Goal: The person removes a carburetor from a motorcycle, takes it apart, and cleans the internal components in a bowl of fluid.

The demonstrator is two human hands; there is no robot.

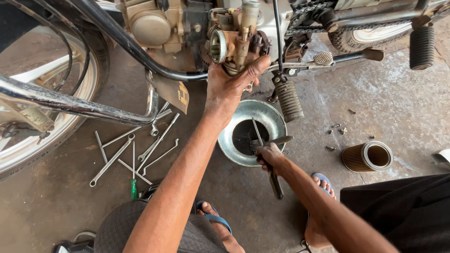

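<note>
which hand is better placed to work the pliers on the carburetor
Right, probably. The right hand already grips the pliers over the metal bowl, so it is free to lift them. The left hand is clamped under the carburetor, steadying it against the engine.

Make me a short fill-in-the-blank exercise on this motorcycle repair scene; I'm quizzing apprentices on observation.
1. The left hand grips the ____ hanging beside the motorcycle's engine.
2. The right hand holds a pair of ____ above the round metal bowl.
3. The cylindrical air filter lies on the floor to the ____ of the bowl.
4. Several ____ lie spread on the floor under the frame tube.

Missing words: carburetor; pliers; right; wrenches
</note>
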